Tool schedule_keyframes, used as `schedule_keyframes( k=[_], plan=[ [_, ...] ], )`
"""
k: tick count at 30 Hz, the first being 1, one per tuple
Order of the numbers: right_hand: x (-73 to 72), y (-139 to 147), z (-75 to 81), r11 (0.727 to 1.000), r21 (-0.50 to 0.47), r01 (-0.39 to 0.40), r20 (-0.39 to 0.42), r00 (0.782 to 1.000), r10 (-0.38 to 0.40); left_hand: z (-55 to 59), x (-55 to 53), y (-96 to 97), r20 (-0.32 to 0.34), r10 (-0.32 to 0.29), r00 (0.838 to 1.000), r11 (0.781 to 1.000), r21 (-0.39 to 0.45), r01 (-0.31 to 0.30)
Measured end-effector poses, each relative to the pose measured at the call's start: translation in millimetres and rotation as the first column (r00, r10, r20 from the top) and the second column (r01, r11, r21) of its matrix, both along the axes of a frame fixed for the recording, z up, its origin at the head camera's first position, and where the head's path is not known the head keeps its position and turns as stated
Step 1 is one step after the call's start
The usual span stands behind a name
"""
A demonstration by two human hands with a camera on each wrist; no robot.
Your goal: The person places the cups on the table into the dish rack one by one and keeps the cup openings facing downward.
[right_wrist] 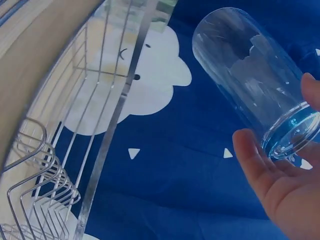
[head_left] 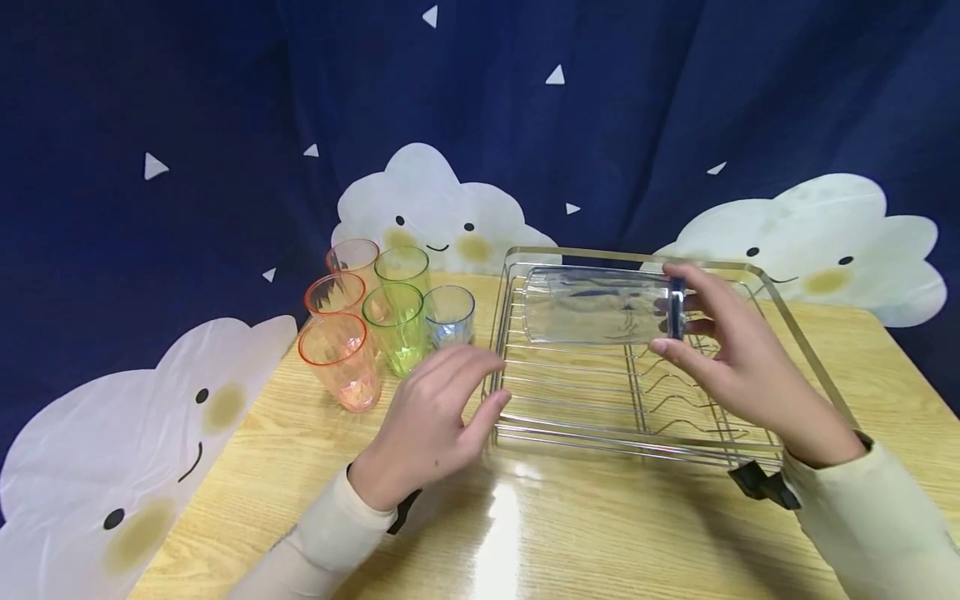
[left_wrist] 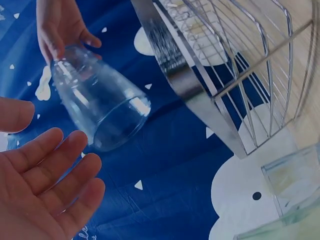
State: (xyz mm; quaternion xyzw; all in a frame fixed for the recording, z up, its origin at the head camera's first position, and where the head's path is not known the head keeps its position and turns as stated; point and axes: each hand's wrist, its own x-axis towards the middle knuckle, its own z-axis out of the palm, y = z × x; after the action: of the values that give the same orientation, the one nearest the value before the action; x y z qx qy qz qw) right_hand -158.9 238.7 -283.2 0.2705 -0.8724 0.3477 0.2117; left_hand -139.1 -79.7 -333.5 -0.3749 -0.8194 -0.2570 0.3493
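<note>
A clear bluish drinking glass (head_left: 600,307) lies sideways in the air above the wire dish rack (head_left: 562,429), its mouth toward the left. My right hand (head_left: 738,358) grips it by the thick base, thumb and fingers on opposite sides, as the right wrist view also shows with the glass (right_wrist: 250,70). My left hand (head_left: 438,417) holds nothing; its fingers are relaxed, near the rack's left edge and apart from the glass. In the left wrist view the left hand's fingers (left_wrist: 70,175) lie spread, below the glass (left_wrist: 100,100).
Left of the rack stand several tumblers on the wooden table (head_left: 247,500): orange ones (head_left: 341,358), green ones (head_left: 397,321) and a small blue one (head_left: 450,317). Wavy wire dividers (head_left: 682,400) fill the rack's right part. Behind hangs a dark blue cloth (head_left: 480,100) with clouds.
</note>
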Motion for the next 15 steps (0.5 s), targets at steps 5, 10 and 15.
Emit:
schedule_keyframes(
  k=[5, 10, 15],
  plan=[
    [-12.4, -1.3, 1.6, 0.997, 0.067, 0.029, 0.023, 0.999, -0.03, 2.4, -1.8, -4.2, 0.016, 0.012, 1.0, 1.0, -0.006, -0.012],
    [-23.9, -8.2, 8.0, 0.985, 0.165, 0.058, 0.08, 0.994, -0.072, 2.1, -2.0, -5.6, 0.015, 0.02, 1.0, 1.0, -0.014, -0.02],
    [-38.4, -15.3, 19.0, 0.967, 0.245, 0.075, 0.1, 0.99, -0.102, 1.8, -1.9, -4.5, 0.018, 0.021, 1.0, 1.0, -0.019, -0.021]
  ],
)
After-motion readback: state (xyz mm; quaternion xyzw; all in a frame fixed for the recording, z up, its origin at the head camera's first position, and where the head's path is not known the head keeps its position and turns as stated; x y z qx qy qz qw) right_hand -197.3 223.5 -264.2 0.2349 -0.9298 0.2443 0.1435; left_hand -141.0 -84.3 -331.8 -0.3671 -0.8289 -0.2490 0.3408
